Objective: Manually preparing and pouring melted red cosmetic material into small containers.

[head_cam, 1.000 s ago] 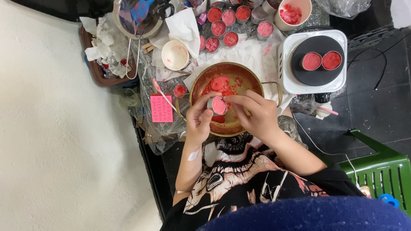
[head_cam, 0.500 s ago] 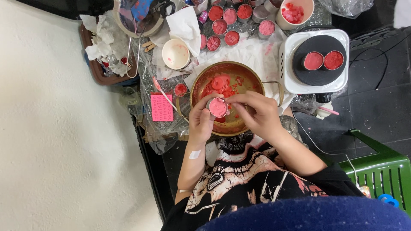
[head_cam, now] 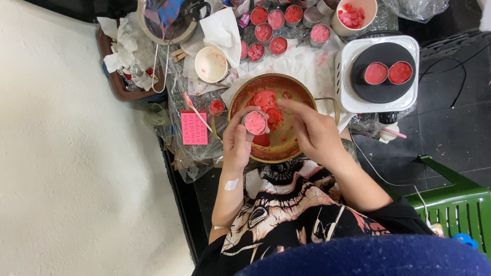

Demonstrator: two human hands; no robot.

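Pink-filled tin over the pan's near-left rim

Left hand clasped around tin above copper pan; right hand loosely curled, empty, over pan's near-right edge.

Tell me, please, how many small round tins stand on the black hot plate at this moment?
2. One tin with pinkish-red filling stands on the left part of the black hot plate; the other tin, a deeper red, stands right beside it. Nothing seems hidden there.
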